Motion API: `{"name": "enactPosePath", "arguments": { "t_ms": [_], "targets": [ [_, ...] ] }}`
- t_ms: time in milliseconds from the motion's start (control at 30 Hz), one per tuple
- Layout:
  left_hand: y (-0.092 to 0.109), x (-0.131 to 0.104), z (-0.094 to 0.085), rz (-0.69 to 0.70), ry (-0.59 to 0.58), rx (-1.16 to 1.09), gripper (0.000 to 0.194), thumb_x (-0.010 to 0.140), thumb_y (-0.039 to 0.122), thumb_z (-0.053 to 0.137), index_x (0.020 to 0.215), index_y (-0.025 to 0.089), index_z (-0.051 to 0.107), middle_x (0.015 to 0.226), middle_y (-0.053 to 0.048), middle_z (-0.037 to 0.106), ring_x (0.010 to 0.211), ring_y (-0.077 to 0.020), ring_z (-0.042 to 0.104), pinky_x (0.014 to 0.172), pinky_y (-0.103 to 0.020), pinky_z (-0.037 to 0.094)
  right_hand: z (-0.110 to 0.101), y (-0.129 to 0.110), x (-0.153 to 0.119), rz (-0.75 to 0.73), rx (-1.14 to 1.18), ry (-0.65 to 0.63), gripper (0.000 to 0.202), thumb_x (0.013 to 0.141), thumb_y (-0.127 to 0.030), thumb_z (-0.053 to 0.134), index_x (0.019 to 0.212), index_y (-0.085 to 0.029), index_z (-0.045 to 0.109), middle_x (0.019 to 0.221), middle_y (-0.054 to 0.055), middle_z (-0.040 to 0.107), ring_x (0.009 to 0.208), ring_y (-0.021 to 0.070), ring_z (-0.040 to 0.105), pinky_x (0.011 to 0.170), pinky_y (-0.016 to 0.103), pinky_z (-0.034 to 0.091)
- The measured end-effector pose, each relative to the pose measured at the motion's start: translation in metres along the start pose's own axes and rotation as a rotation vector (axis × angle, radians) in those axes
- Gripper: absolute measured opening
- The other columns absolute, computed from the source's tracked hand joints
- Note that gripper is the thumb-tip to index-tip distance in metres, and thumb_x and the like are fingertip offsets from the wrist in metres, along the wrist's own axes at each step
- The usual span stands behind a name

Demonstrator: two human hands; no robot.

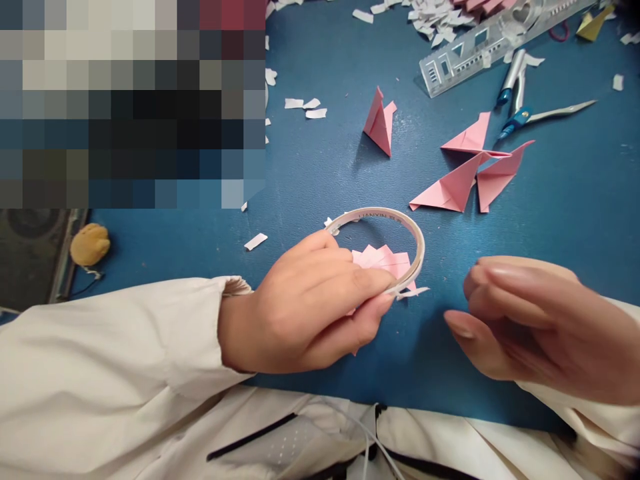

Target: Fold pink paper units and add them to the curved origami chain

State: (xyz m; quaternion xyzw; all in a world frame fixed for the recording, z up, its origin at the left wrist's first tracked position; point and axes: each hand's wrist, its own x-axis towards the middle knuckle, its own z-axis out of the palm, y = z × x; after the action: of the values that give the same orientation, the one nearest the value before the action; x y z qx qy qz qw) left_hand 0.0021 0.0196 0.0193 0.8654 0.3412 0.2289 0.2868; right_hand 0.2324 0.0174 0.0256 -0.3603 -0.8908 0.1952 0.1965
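My left hand (pixel 320 307) is pinched on a narrow roll of tape (pixel 421 247), its ring standing up above the fingers. A short loose end of tape (pixel 414 292) sticks out beside the fingertips. Behind and inside the ring shows a folded pink paper piece (pixel 383 260), partly covered by the hand; whether the fingers hold it too is unclear. To the right, my right hand (pixel 545 327) hovers apart from the roll, fingers curled, thumb separated from them, nothing visible between. Folded pink pieces (pixel 450 183) and a single one (pixel 381 123) rest beyond the hands.
On the blue table (pixel 320 167) a clear plastic ruler (pixel 455 60) and a blue-and-silver compass (pixel 520 113) lie at the back right. White paper scraps (pixel 433 17) are scattered around. A yellow round object (pixel 90 245) is at the left, a yellow folded piece (pixel 595 25) at top right.
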Motion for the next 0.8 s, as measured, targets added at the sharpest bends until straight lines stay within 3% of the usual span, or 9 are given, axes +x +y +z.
{"name": "enactPosePath", "arguments": {
  "t_ms": [100,167,233,300,567,800],
  "targets": [
    [0.0,0.001,-0.002,0.002,-0.068,-0.008,0.039,0.097,0.022,0.034,0.069,0.02,0.061,0.05,0.005,0.056,0.047,-0.0101,0.043,0.068,-0.031,0.035,0.001,0.004,0.009,-0.105,0.139,0.033,0.012,0.098,-0.023,0.046,0.109,-0.02,0.048,0.049,-0.01,0.043,0.037,0.007,0.036,0.044,0.021,0.035],
    [0.001,0.004,-0.006,0.019,-0.178,0.001,0.037,0.097,0.02,0.035,0.069,0.019,0.06,0.05,0.005,0.057,0.048,-0.01,0.046,0.068,-0.031,0.035,0.0,0.007,0.013,-0.124,0.203,-0.029,0.01,0.095,-0.02,0.051,0.106,-0.021,0.05,0.052,-0.009,0.048,0.038,0.0064,0.038,0.044,0.02,0.034],
    [0.001,0.006,-0.01,0.042,-0.21,0.025,0.036,0.097,0.019,0.035,0.07,0.019,0.059,0.052,0.005,0.058,0.048,-0.0097,0.047,0.067,-0.031,0.034,-0.001,0.009,0.014,-0.136,0.232,-0.093,0.005,0.095,-0.022,0.053,0.1,-0.023,0.051,0.054,-0.007,0.052,0.042,0.0074,0.043,0.045,0.021,0.034],
    [0.002,0.007,-0.01,0.068,-0.181,0.055,0.035,0.098,0.019,0.035,0.073,0.018,0.059,0.054,0.005,0.06,0.048,-0.0094,0.047,0.066,-0.031,0.033,-0.002,0.009,0.013,-0.136,0.244,-0.121,0.001,0.095,-0.023,0.053,0.094,-0.023,0.053,0.053,-0.006,0.052,0.045,0.0084,0.044,0.046,0.022,0.033],
    [-0.002,0.003,-0.002,0.218,-0.014,0.201,0.024,0.099,0.019,0.038,0.096,0.012,0.06,0.065,0.001,0.068,0.053,-0.0108,0.053,0.062,-0.031,0.037,0.001,0.004,0.018,-0.122,0.135,-0.119,0.028,0.097,-0.022,0.045,0.072,-0.02,0.056,0.048,-0.004,0.051,0.04,0.009,0.045,0.044,0.023,0.031],
    [-0.004,0.001,-0.003,0.363,0.081,0.339,0.019,0.096,0.018,0.044,0.098,0.009,0.06,0.059,0.001,0.063,0.055,-0.0118,0.054,0.054,-0.03,0.039,0.003,0.009,0.007,-0.186,0.101,-0.17,0.014,0.094,-0.015,0.047,0.084,-0.02,0.056,0.062,-0.003,0.057,0.055,0.0098,0.051,0.057,0.023,0.037]
  ]
}}
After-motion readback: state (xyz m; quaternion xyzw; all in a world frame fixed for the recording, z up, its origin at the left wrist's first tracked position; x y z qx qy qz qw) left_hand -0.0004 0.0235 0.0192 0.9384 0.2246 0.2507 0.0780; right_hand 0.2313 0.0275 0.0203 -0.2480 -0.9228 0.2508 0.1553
